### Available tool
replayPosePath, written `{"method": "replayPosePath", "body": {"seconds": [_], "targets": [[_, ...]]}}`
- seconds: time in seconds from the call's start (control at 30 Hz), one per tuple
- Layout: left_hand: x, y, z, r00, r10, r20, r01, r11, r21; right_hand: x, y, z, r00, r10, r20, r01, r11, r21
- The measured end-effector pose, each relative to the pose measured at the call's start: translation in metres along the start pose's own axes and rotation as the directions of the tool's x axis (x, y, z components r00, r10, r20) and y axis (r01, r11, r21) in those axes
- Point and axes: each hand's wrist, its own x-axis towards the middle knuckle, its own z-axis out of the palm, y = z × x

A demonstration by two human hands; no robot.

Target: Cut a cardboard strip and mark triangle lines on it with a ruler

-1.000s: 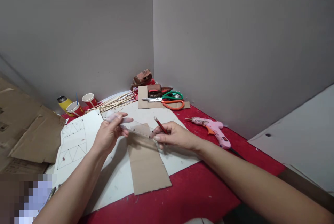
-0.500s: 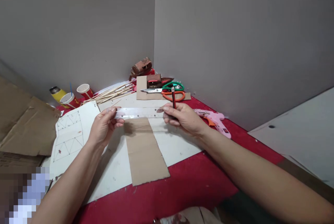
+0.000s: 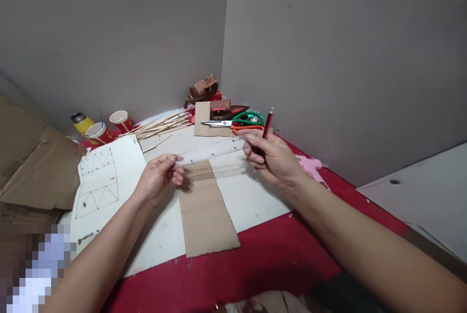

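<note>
A clear ruler (image 3: pixel 207 154) is held up above the table, tilted with its right end higher. My left hand (image 3: pixel 159 176) pinches its left end between thumb and fingers. Its right end is gripped by my right hand (image 3: pixel 272 155), which also has a red and black pencil (image 3: pixel 268 124) between its fingers, pointing up. Below the ruler a strip of brown cardboard (image 3: pixel 207 211) lies on a white board (image 3: pixel 251 201); the ruler's shadow falls across the strip's far end.
Scissors (image 3: pixel 219 123) with green and orange handles lie behind my right hand. Thin wooden sticks (image 3: pixel 160 125), paper cups (image 3: pixel 122 120) and a yellow bottle (image 3: pixel 83 125) stand at the back left. Left is a truss drawing (image 3: pixel 97 181); right, a partly hidden pink glue gun (image 3: pixel 312 166).
The ruler has gone from nearly level to slanted, its right end rising with my right hand, which moved right and up. My left hand has shifted slightly right.
</note>
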Motion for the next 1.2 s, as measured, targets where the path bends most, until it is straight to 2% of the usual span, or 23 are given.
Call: {"method": "replayPosePath", "body": {"seconds": [0.23,0.4,0.6,0.77,0.93,1.07,1.13,1.2], "targets": [[0.001,-0.003,-0.005,1.0,-0.01,0.028,0.009,0.998,0.055,0.0,0.001,0.0,0.999,0.037,0.005,-0.037,0.999,-0.02],[-0.003,-0.006,0.0,0.997,-0.011,0.075,0.005,0.997,0.083,-0.006,0.005,0.006,0.993,0.068,0.101,-0.071,0.997,0.026],[-0.009,-0.009,0.007,0.988,-0.012,0.155,-0.005,0.994,0.11,-0.006,0.005,0.002,0.995,0.08,0.063,-0.083,0.995,0.054],[-0.008,-0.011,0.005,0.982,-0.017,0.189,-0.006,0.993,0.12,-0.006,0.0,0.002,0.988,0.097,0.118,-0.105,0.993,0.063],[-0.013,-0.011,0.005,0.956,-0.081,0.282,0.03,0.983,0.18,-0.007,0.0,0.003,0.992,0.076,0.1,-0.082,0.995,0.055],[-0.016,-0.009,0.007,0.922,-0.163,0.351,0.074,0.964,0.255,-0.007,0.003,0.005,0.991,0.071,0.117,-0.073,0.997,0.01],[-0.016,-0.008,0.005,0.931,-0.163,0.327,0.077,0.962,0.26,-0.01,0.007,0.006,0.989,0.061,0.132,-0.051,0.995,-0.083],[-0.013,-0.007,0.001,0.954,-0.138,0.264,0.072,0.967,0.245,-0.014,0.013,0.009,0.988,0.034,0.151,0.01,0.961,-0.276]]}}
